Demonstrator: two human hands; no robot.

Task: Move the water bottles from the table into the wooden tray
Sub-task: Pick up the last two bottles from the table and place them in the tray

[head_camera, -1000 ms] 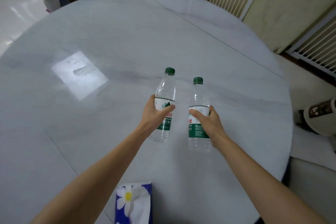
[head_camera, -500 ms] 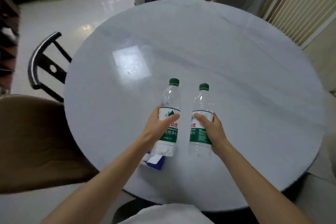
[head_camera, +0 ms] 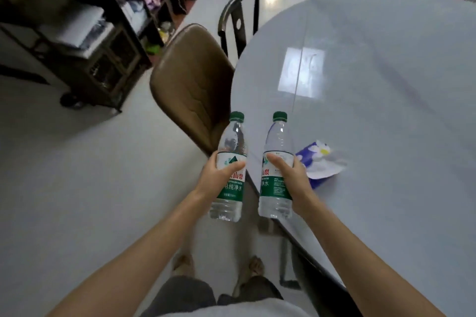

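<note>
I see a blue tissue pack [head_camera: 318, 162] with a daisy print lying near the table's edge. A brown padded chair [head_camera: 192, 85] stands left of it, a black metal chair [head_camera: 238, 15] farther back, and dark cluttered shelving [head_camera: 85, 33] at far left.
</note>
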